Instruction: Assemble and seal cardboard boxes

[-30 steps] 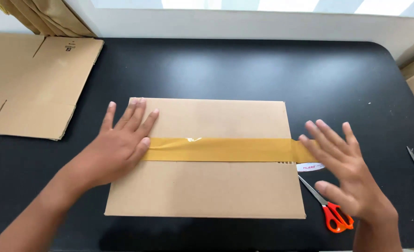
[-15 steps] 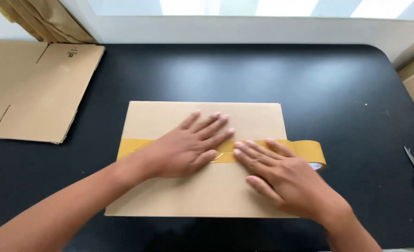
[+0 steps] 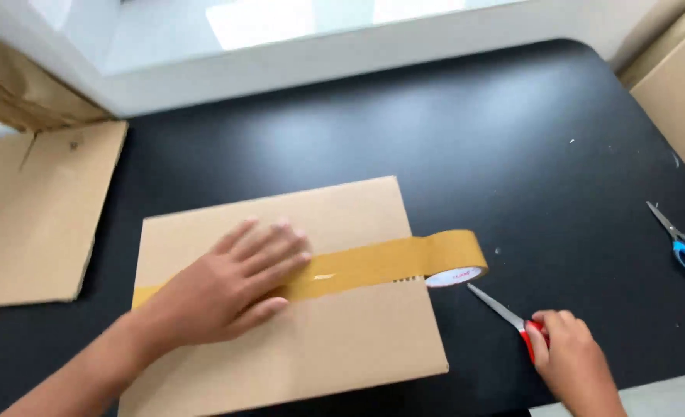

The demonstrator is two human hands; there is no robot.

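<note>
Right hand (image 3: 573,363) on red scissors (image 3: 512,316)

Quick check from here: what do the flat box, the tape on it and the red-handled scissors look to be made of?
Flat box: brown corrugated cardboard, matte, apparently, with raw cut edges. Tape: glossy tan plastic film, likely; it catches a highlight and runs to the roll. Scissors: shiny grey metal blades, red handles probably plastic, under the right hand.

two pairs of scissors lie on the black table (image 3: 512,139): red-handled scissors (image 3: 505,313) near its front edge, blue-handled scissors (image 3: 682,239) at its right edge. one tape roll (image 3: 454,259). one taped cardboard box (image 3: 358,347). two hands: left hand (image 3: 227,286), right hand (image 3: 574,363).
</note>
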